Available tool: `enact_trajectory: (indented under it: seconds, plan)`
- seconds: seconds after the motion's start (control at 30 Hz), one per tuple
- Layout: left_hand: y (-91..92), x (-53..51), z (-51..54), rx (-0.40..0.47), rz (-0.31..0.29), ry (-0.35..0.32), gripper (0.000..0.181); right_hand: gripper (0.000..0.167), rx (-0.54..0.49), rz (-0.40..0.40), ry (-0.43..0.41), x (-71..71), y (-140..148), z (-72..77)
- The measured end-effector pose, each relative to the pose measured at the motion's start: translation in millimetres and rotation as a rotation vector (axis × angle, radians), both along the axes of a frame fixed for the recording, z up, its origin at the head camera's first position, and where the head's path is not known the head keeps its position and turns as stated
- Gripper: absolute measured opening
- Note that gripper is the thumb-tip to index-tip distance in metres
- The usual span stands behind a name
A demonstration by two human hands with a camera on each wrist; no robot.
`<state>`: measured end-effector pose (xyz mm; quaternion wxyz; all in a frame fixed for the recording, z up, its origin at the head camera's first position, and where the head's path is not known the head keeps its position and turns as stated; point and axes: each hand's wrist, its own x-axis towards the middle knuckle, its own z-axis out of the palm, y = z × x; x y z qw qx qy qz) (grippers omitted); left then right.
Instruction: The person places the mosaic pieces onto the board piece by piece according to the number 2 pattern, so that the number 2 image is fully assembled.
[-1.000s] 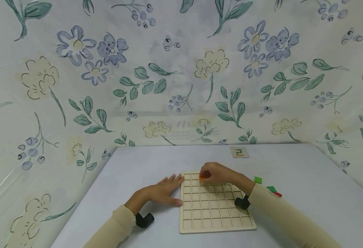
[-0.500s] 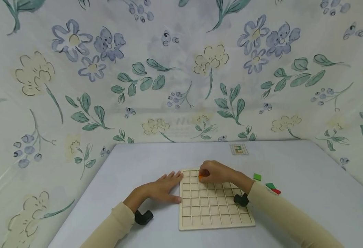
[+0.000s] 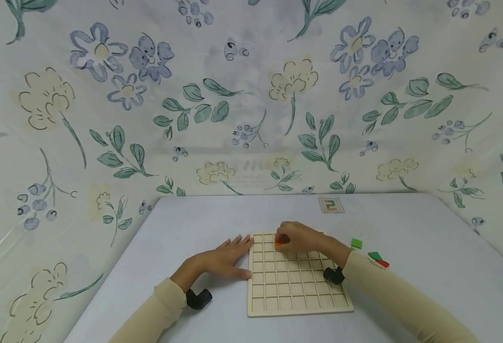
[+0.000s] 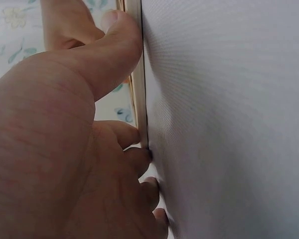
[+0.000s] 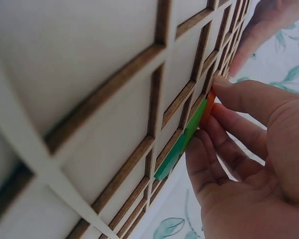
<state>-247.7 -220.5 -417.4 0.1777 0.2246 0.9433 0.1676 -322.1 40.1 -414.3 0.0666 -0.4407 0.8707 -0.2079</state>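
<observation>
Squaring the orange piece (image 5: 208, 114) to its cell before pressing would likely seat it flush; the right hand (image 3: 299, 237) pinches it over the far part of the gridded board (image 3: 272, 290), just beside the light green piece (image 5: 193, 123). The left hand (image 3: 222, 261), fingers spread at the board's left edge, should brace against sliding.

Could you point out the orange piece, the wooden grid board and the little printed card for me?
Orange piece (image 5: 208, 110), right wrist view: its visible side.
Wooden grid board (image 3: 296, 278), head view: a bare square.
Printed card (image 3: 331, 205), head view: middle of its face.
</observation>
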Motion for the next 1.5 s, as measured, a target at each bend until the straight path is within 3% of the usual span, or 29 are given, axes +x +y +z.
enact_trajectory:
  seconds: [1.2,1.5]
  plan:
    - [-1.1,-2.4,-1.3,0.005,0.010,0.000,0.097,0.016,-0.015,0.003,0.010,-2.7,-1.4,-3.5]
    - [0.1,-0.2,0.5,0.014,0.009,0.000,0.097,0.017,-0.003,-0.021,-0.030,-2.7,-2.5,-1.5]
